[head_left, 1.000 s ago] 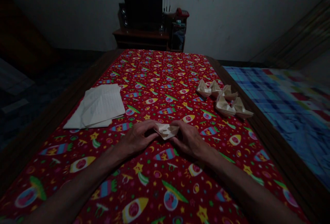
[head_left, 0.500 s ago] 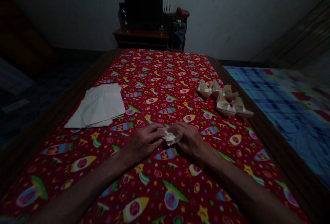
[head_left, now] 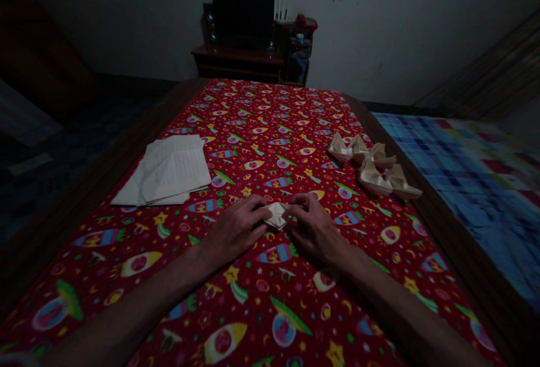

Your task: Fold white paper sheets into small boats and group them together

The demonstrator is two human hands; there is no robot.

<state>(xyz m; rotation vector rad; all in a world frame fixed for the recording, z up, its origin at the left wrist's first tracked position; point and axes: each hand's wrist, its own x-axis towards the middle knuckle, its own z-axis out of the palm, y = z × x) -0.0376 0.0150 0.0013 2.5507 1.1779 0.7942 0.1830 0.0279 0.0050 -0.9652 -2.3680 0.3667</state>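
A small folded piece of pale paper (head_left: 277, 215) lies on a red patterned cloth (head_left: 261, 130) between my two hands. My left hand (head_left: 236, 226) pinches its left side with curled fingers. My right hand (head_left: 312, 226) pinches its right side the same way. Both forearms rest on the cloth. Most of the paper is hidden under my fingertips.
A stack of white lined sheets (head_left: 166, 171) lies at the left. Several finished folded paper shapes (head_left: 375, 167) sit at the right near the wooden edge (head_left: 439, 232). A blue checked cloth (head_left: 472, 181) lies beyond it. A dark cabinet with a screen (head_left: 242, 23) stands at the wall.
The paper has been folded smaller between my fingers. Both hands have drawn closer together around it, and the view has shifted slightly.
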